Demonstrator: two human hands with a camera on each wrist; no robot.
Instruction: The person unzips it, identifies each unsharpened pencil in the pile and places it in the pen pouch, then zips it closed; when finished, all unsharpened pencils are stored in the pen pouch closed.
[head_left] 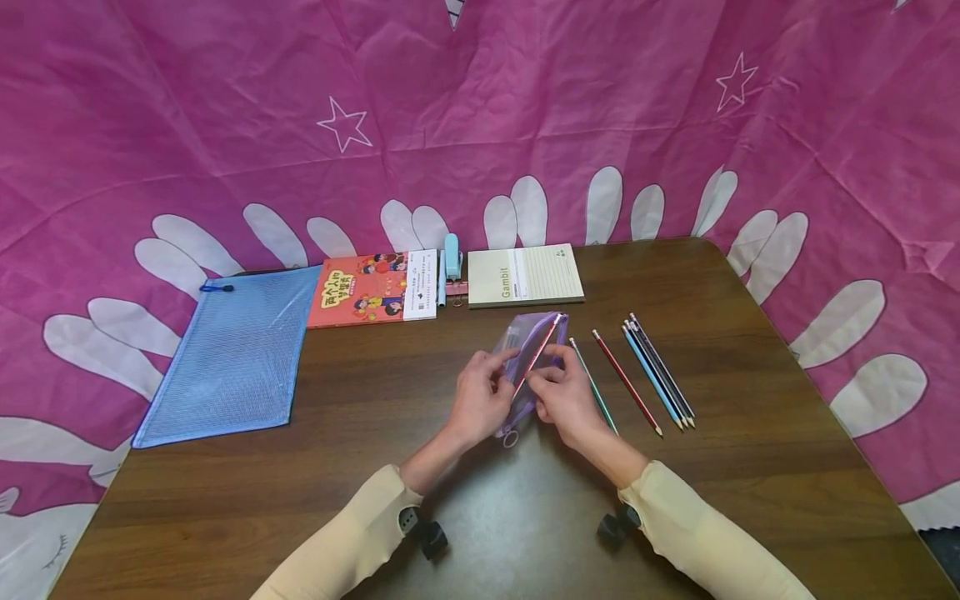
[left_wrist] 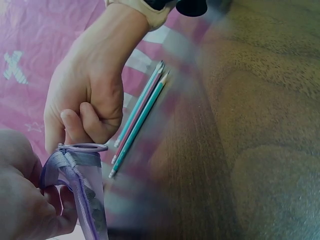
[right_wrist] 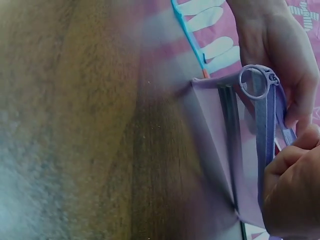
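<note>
On the brown table (head_left: 360,400), a blue mesh bag (head_left: 232,358) lies flat at the left. The left hand (head_left: 482,393) pinches one side of a purple pouch (head_left: 534,333); the right hand (head_left: 566,400), fingers curled, grips the other. Dark shapes, too unclear to name, show through its translucent wall. A white-tipped red pencil (head_left: 536,357) slants at its mouth, between the hands. A ring (head_left: 511,439) hangs at its near end.

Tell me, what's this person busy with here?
A person's left hand and right hand are both holding a purple pouch, with a red pencil slanting across it between them; I can't tell whether it's fully inside. To the right, more pencils lie loose on the table. A blue zip bag, a book and a notebook lie farther off.
</note>
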